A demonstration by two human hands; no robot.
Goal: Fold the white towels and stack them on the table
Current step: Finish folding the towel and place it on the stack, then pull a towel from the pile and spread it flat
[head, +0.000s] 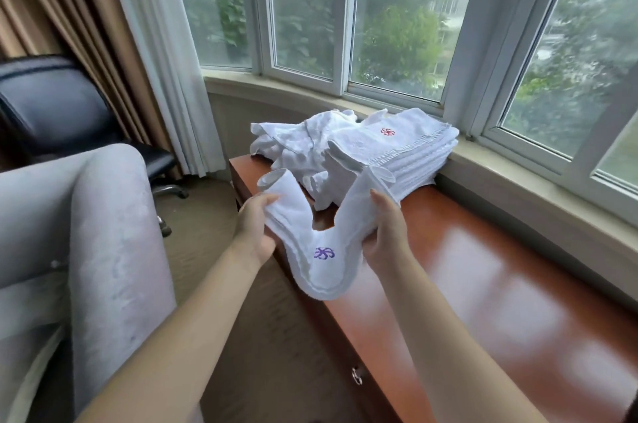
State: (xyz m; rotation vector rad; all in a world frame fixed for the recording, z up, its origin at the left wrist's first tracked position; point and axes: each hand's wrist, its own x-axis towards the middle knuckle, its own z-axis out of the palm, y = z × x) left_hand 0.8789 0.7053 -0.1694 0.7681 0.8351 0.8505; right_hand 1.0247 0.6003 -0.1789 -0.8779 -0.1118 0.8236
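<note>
Both hands, left hand and right hand, grip a sagging folded towel by its ends, probably headed for the far stack.

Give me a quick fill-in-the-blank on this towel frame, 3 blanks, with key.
1. The towel held between the left hand and right hand carries a logo coloured ____.
2. The top towel of the folded stack shows a logo coloured ____.
3. The unfolded pile lies to the ____ of the stack on the wooden table.

Missing words: purple; red; left
</note>
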